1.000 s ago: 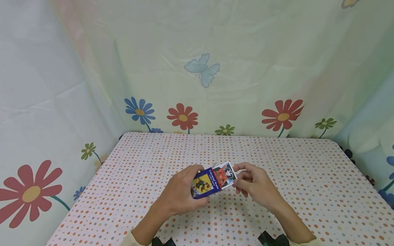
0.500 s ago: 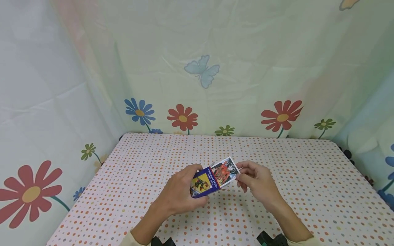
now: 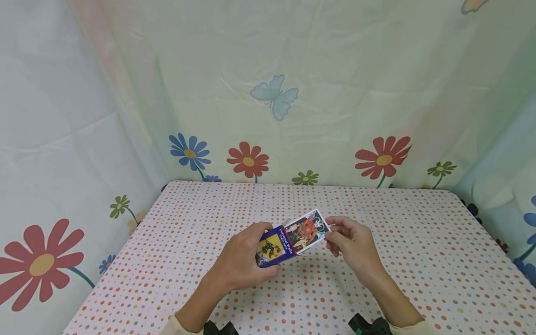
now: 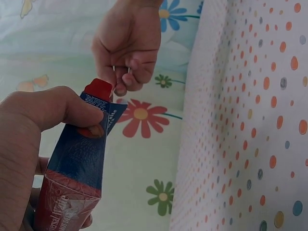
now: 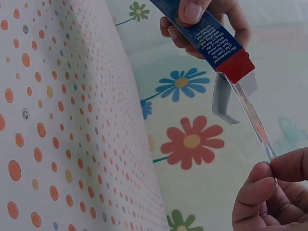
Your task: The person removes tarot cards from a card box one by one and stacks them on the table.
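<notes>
My left hand [image 3: 236,260] grips a blue tarot card box [image 3: 274,249] with a yellow picture panel, thumb on one side and fingers round the other. From the box's open end a white-bordered tarot card [image 3: 307,231] with a red figure sticks out, up and to the right. My right hand [image 3: 353,246] pinches the card's outer end between thumb and forefinger, the other fingers curled. Seen edge-on in the right wrist view, the tarot card [image 5: 257,126] looks like a thin strip. An opened flap [image 5: 224,101] hangs beside the box's red end. The card's inner part is hidden in the box.
A table [image 3: 209,204] covered in a dotted cloth lies below both hands. Behind it hangs a pale curtain [image 3: 326,107] printed with flowers and a butterfly. Dark wrist-worn devices [image 3: 370,325] show at the bottom edge.
My right hand has moved up and to the right, drawing the tarot card farther out of the box. The left hand, still gripping the box, has shifted slightly left.
</notes>
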The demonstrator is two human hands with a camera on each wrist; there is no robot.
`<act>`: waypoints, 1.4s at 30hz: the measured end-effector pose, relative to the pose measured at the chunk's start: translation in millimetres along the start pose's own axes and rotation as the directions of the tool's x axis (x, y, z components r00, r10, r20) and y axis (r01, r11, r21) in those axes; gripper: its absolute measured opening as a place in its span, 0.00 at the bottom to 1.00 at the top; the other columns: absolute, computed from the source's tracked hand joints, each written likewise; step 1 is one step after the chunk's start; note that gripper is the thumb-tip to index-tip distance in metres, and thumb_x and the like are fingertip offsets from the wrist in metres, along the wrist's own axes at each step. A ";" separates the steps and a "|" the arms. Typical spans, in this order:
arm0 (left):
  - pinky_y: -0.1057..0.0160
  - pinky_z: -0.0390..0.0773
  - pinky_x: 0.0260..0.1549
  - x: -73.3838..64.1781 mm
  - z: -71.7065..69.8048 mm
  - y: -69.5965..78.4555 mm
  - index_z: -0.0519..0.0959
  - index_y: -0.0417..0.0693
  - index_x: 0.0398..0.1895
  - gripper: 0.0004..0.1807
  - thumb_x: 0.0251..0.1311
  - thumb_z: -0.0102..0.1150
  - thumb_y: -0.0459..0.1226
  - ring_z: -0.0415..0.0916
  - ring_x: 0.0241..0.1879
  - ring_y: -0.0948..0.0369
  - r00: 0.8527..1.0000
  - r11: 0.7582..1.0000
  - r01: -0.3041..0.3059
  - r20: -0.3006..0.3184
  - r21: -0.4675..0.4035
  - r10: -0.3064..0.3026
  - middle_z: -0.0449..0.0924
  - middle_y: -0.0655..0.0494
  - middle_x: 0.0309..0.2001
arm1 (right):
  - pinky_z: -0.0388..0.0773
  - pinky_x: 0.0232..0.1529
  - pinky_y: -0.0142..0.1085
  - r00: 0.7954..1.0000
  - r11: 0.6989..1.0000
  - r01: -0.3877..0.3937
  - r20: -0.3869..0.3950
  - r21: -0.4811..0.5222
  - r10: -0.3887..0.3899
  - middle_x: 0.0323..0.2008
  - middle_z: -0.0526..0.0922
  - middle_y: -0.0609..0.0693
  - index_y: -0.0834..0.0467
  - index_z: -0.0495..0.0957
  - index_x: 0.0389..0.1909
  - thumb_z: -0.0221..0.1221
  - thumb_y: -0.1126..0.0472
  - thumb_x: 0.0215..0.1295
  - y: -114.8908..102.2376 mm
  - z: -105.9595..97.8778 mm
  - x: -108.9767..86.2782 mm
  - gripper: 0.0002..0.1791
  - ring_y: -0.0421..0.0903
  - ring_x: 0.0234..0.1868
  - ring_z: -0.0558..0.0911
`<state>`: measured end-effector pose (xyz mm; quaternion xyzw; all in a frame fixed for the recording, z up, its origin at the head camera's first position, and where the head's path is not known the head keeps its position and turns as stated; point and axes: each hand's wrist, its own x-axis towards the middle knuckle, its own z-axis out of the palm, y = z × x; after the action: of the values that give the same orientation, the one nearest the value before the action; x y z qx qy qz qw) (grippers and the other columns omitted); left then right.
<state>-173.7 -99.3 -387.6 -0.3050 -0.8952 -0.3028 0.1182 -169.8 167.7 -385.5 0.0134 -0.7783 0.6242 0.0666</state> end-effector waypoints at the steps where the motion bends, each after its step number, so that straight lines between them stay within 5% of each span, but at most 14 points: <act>1: 0.71 0.76 0.30 -0.1 -0.1 -0.3 0.71 0.48 0.64 0.40 0.44 0.72 0.48 0.73 0.34 0.68 1.000 1.000 0.005 0.001 0.001 -0.005 0.78 0.61 0.46 | 0.76 0.24 0.34 1.000 1.000 0.000 -0.006 0.005 0.000 0.32 0.78 0.60 0.67 0.76 0.54 0.56 0.73 0.68 0.2 -0.1 0.3 0.14 0.44 0.24 0.76; 17: 0.70 0.77 0.33 -0.4 -3.0 -8.8 0.71 0.50 0.65 0.42 0.44 0.74 0.50 0.73 0.37 0.67 0.999 0.998 0.050 -0.022 0.024 -0.049 0.79 0.60 0.49 | 0.75 0.24 0.33 0.996 1.000 0.015 -0.087 0.025 -0.012 0.33 0.77 0.59 0.65 0.78 0.59 0.53 0.70 0.73 9.0 -5.0 4.8 0.16 0.42 0.25 0.75; 29: 0.69 0.79 0.34 1.1 -6.2 -11.7 0.71 0.50 0.65 0.42 0.44 0.74 0.50 0.75 0.37 0.68 0.997 0.998 0.066 -0.042 0.008 -0.065 0.80 0.60 0.48 | 0.80 0.26 0.33 0.995 0.993 -0.093 -0.026 0.068 0.095 0.46 0.74 0.60 0.62 0.74 0.65 0.48 0.68 0.77 16.3 -5.0 10.1 0.20 0.44 0.31 0.80; 42: 0.67 0.80 0.37 -0.1 -7.7 -12.1 0.71 0.51 0.65 0.42 0.45 0.75 0.50 0.75 0.39 0.66 0.995 0.995 0.095 -0.047 0.034 -0.093 0.81 0.57 0.49 | 0.73 0.21 0.35 0.987 0.990 -0.143 0.065 -0.019 0.144 0.43 0.76 0.59 0.64 0.76 0.64 0.50 0.69 0.76 39.5 -5.2 17.1 0.19 0.43 0.26 0.76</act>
<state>-181.0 -111.7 -387.3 -0.2533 -0.9109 -0.2985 0.1299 -190.3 182.6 -420.7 -0.0226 -0.7836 0.6208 -0.0042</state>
